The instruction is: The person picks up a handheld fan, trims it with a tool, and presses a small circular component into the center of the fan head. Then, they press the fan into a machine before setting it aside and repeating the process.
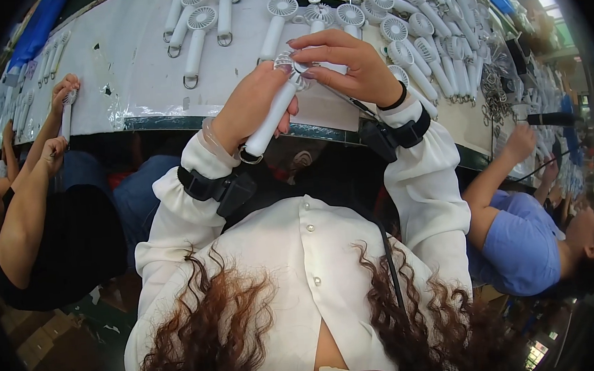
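A white hand-held fan (272, 118) with a round grille head and a metal ring at the handle's end is held above the table's near edge. My left hand (249, 105) wraps around its handle. My right hand (343, 63) pinches the fan's round head from above with fingertips. Both forearms wear white sleeves with black wrist straps (213, 188). The fan head is partly hidden by my fingers.
Several white fans lie in rows on the white table (134, 66), a dense pile (432, 35) at the right. A person on the left holds a fan (67, 116) at the table edge. Another person in a blue shirt (518, 245) sits on the right.
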A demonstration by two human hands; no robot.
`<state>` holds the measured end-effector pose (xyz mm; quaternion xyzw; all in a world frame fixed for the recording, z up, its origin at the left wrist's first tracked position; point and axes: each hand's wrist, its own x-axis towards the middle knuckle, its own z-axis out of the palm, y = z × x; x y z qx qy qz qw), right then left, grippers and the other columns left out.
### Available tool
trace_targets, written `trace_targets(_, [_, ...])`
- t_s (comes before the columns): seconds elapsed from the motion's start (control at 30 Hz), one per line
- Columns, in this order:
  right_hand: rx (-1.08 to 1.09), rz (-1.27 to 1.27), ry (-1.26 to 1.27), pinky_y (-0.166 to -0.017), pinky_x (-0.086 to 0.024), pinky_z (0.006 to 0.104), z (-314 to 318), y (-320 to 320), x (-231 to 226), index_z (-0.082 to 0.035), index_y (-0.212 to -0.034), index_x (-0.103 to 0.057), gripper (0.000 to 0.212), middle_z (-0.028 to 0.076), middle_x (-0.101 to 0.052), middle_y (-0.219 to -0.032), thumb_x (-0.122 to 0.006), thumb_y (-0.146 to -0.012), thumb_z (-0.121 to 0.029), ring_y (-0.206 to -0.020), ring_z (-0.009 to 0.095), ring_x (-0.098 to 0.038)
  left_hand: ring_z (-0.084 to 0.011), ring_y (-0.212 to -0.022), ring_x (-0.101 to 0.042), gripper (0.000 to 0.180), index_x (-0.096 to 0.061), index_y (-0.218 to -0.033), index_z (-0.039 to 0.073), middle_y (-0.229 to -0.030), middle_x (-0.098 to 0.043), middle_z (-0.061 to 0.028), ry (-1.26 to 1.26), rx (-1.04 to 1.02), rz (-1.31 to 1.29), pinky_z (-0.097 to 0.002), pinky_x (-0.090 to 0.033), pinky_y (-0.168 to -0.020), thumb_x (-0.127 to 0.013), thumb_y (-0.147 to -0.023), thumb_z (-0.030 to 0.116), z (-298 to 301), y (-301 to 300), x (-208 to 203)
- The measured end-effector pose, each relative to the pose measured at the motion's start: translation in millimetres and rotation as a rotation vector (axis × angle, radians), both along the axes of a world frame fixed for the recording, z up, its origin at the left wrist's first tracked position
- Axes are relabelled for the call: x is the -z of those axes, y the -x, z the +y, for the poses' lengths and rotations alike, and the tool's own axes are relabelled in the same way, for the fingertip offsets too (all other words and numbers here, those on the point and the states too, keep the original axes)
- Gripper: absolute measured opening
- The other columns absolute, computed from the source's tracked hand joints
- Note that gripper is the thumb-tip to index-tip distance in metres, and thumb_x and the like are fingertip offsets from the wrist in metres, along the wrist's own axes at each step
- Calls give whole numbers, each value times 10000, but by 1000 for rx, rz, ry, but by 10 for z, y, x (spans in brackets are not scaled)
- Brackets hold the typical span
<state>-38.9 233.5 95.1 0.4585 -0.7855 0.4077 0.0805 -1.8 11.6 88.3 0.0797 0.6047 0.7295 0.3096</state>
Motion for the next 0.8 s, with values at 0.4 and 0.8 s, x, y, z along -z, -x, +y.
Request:
trace_targets(0.4, [25,142,36,-846,-504,320,-57,-32,15,-50,-1129,-669,308,122,-626,-1198,-656,-827,11,-1028,273,-612,-97,-453,-526,315,-450,-1066,66,-723,-589,-72,-17,22,-30,-210,-432,-382,-287,-1024,332,-14,6,-48])
trace_targets(0.8, [56,262,65,-843,-513,327,-107,-92,-19,-38,-1128,-651,359,129,-634,-1168,-643,-786,73,-1025,284,-618,-103,-439,-504,299,-432,-1085,64,-722,-580,-84,-73,16,42,-211,-430,-384,-283,-1021,315,-14,-18,-20])
